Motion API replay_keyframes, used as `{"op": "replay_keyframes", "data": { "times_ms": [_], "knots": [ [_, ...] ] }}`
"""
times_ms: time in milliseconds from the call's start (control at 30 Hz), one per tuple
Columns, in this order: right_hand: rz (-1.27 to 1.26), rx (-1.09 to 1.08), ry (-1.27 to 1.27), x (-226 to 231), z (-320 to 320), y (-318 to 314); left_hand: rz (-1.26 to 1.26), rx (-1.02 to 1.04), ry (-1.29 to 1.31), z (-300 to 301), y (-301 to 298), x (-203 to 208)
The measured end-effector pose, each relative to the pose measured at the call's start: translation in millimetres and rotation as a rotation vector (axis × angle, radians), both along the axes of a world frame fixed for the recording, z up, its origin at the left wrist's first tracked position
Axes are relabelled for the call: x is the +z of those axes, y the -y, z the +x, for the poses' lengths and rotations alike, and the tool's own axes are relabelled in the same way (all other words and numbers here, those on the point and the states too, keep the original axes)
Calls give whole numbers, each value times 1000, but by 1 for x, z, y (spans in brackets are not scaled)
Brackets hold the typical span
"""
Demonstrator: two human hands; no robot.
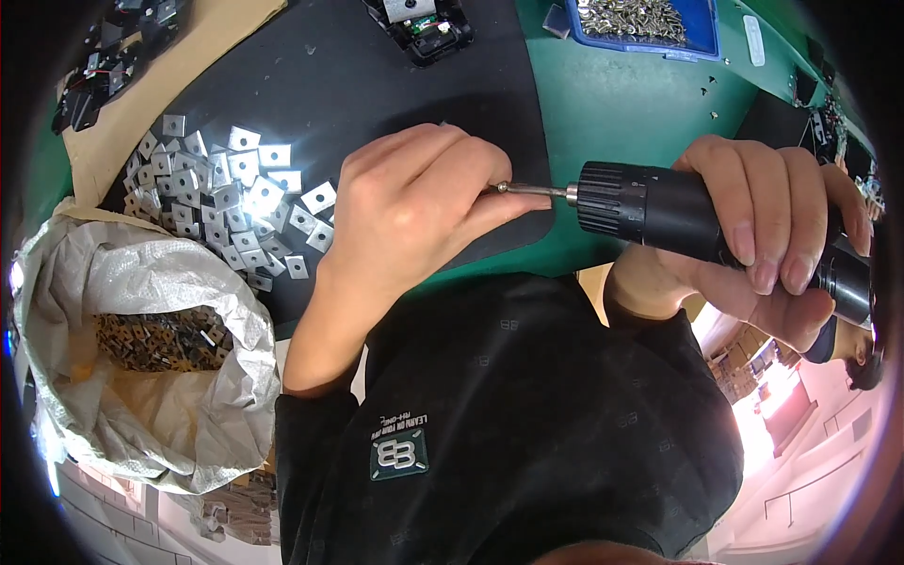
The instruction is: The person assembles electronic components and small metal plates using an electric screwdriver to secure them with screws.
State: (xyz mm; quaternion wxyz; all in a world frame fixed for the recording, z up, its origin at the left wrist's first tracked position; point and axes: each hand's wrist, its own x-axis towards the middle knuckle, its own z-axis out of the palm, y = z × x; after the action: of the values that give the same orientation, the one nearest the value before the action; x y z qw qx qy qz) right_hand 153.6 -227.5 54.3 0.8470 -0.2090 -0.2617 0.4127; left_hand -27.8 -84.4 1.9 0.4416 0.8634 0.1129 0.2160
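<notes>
My right hand (763,207) is wrapped round a black power screwdriver (659,207) held level, its bit pointing left. In front of it my left hand (414,202) is closed in a pinch at the tip of the bit. A small shiny screw (502,187) shows there between the fingertips and the bit; most of it is hidden by the fingers. To the left of that hand, a loose pile of square metal plates with centre holes (231,193) lies on the black mat (320,75). Beyond the hands sits a black housing with a green circuit board (424,33).
A white woven sack (179,433) with many small brown and dark parts stands open at the left. A blue bin (702,52) of screws is at the far right on the green tabletop (640,104). Black assemblies (108,66) lie by cardboard (202,47). Another person (838,353) appears at the right edge.
</notes>
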Motion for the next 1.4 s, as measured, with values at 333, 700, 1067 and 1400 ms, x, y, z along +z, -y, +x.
{"op": "replay_keyframes", "data": {
  "times_ms": [333,700,1067,1400],
  "knots": [
    [37,-10,-9,-2,-4,-3,39,-37,-21,2,-1,2],
    [-35,-50,48,-1,-7,-6,46,11,-40,2,-5,6],
    [-34,-163,70,14,6,-14,230,246,-177,9,-56,9],
    [-77,-405,221,12,6,-50,184,106,-133,17,-57,-14]
  ]
}}
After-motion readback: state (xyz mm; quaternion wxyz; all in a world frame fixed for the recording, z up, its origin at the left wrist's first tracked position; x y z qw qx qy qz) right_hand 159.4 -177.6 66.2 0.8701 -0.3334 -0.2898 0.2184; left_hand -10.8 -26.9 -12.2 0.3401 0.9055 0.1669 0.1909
